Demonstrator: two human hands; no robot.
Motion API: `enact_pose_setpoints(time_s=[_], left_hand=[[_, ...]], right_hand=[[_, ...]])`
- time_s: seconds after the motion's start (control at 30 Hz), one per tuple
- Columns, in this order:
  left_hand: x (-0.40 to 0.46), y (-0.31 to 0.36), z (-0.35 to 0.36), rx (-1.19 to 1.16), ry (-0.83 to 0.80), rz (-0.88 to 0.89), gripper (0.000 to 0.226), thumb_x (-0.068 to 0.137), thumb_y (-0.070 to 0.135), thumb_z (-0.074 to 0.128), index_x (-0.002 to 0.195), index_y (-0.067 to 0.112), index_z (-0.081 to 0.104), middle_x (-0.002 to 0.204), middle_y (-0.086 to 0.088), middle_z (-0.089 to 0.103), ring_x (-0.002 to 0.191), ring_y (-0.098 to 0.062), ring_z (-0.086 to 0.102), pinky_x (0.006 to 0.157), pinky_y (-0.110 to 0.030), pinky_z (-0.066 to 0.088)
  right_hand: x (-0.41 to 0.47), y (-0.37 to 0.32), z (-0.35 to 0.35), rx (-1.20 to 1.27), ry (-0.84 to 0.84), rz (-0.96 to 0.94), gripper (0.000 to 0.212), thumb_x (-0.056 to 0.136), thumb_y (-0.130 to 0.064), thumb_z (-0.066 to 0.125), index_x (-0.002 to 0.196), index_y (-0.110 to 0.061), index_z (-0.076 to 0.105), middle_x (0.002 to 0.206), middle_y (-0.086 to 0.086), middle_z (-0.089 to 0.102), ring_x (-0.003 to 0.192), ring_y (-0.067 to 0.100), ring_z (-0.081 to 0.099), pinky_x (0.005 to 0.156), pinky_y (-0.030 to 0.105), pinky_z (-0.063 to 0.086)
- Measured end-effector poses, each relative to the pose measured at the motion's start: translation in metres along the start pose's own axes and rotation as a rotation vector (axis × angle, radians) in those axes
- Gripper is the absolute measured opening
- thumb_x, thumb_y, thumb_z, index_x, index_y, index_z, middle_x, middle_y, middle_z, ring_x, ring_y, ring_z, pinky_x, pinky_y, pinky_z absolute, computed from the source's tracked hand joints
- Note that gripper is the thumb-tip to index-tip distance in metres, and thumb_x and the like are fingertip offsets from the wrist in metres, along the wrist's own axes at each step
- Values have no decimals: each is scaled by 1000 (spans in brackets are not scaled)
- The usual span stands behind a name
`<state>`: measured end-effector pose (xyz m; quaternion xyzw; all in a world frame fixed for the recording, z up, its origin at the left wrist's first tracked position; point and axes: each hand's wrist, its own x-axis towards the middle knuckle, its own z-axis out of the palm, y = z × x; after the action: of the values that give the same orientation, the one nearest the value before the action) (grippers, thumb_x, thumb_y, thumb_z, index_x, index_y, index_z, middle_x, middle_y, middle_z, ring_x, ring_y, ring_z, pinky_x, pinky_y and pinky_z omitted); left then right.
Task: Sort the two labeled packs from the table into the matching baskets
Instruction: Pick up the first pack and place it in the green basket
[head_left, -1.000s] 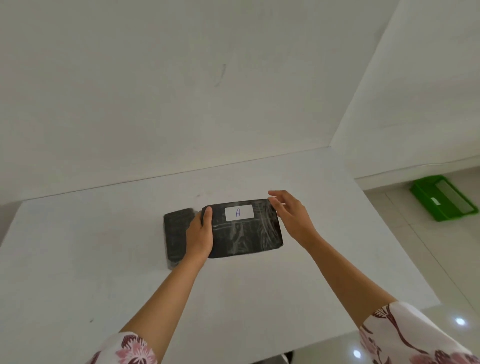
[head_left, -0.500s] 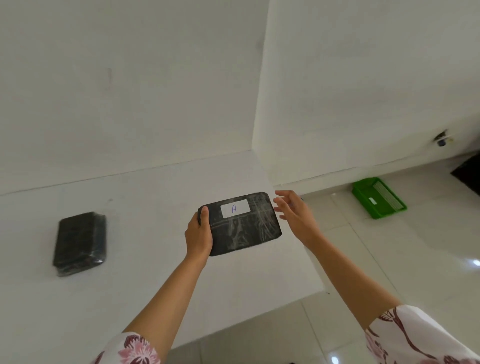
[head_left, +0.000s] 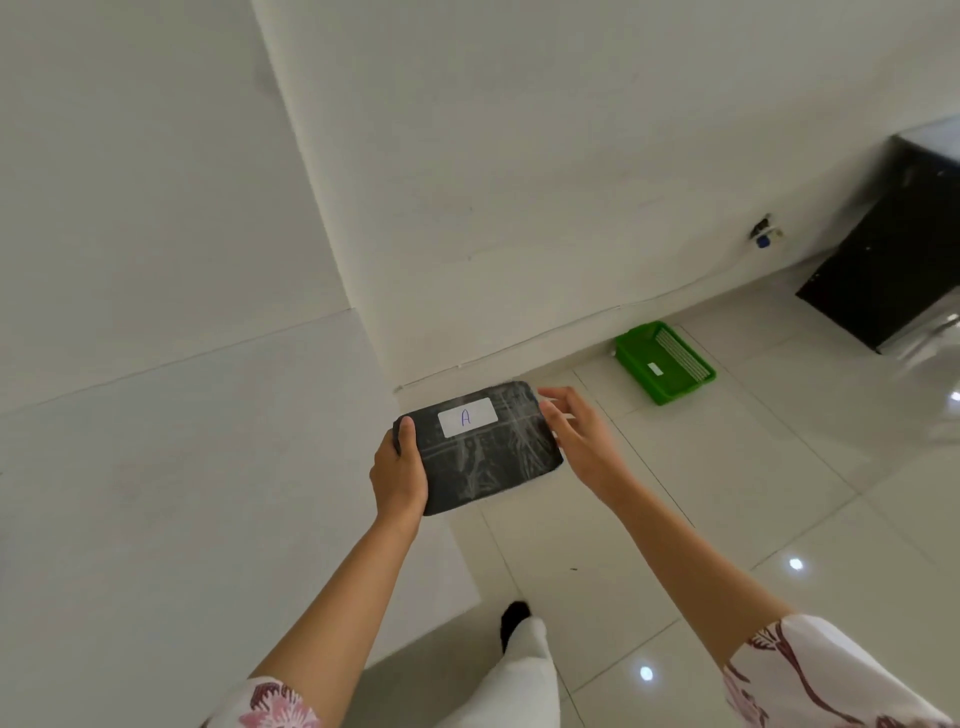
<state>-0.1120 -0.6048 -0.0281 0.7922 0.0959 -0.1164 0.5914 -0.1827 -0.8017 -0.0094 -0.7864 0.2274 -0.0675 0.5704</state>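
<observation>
Grip: your left hand (head_left: 397, 475) clamps the left end of the black pack (head_left: 480, 447), thumb on top, other fingers hidden underneath.
Right hand: your right hand (head_left: 582, 441) sits at the pack's right edge, fingers spread and loose, blurred; cannot tell if they touch the wrap or just hover beside it.
Pack: dark, flat, wrapped in clear film, held roughly level in the air, long side running from your left hand to your right.
Label: white sticker (head_left: 467, 417) on the top face near the far edge, letter A in blue.
Below the grip: pack hangs past the corner of the white table (head_left: 182, 467), mostly over the floor tiles (head_left: 727, 493).
Left of the grip: tabletop spreads away, meeting the wall behind.
Beyond the grip, right: green basket (head_left: 665, 364) on the floor against the wall, well apart from the pack, a small white tag (head_left: 655, 369) inside; tag too small to read.
Far right of the grip: black cabinet (head_left: 893, 260) by the wall, farther than the basket.
Under the grip, toward you: your leg in white trousers (head_left: 519, 670) with a dark foot (head_left: 514, 621) on the tiles beside the table edge.
Sleeves: floral sleeves (head_left: 810, 675) at the bottom edge on both arms.
</observation>
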Motion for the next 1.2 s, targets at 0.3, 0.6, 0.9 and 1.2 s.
enact_pose_setpoints(time_s=[0.3,0.6,0.9,1.2], left_hand=[[58,53,151,26,-28,6,37,96,45,29,101,20,56,88,5,55,72,-9,51,63,-23,39],[109,111,283,83,-5,0,42,97,42,30,105,12,59,92,3,55,85,-18,50,77,-30,35],[131,151,435,30,67,27,46,96,44,31,114,12,58,109,-6,62,93,-18,52,80,-28,38],[118,196,611,-99,124,-67,47,96,45,31,117,12,56,99,1,56,78,-9,50,71,-24,39]], right_hand=[[112,35,-108,36,53,41,27,99,-30,48,120,-17,58,103,1,66,87,5,65,58,11,49],[221,56,-219,36,108,89,28,99,-26,47,122,-13,55,114,9,65,98,21,67,87,42,56],[323,105,-346,52,75,44,30,98,-33,50,123,-18,56,109,0,66,97,16,68,81,34,57],[410,142,-501,-9,-30,24,30,98,-33,50,123,-18,56,107,-2,67,91,11,68,82,32,56]])
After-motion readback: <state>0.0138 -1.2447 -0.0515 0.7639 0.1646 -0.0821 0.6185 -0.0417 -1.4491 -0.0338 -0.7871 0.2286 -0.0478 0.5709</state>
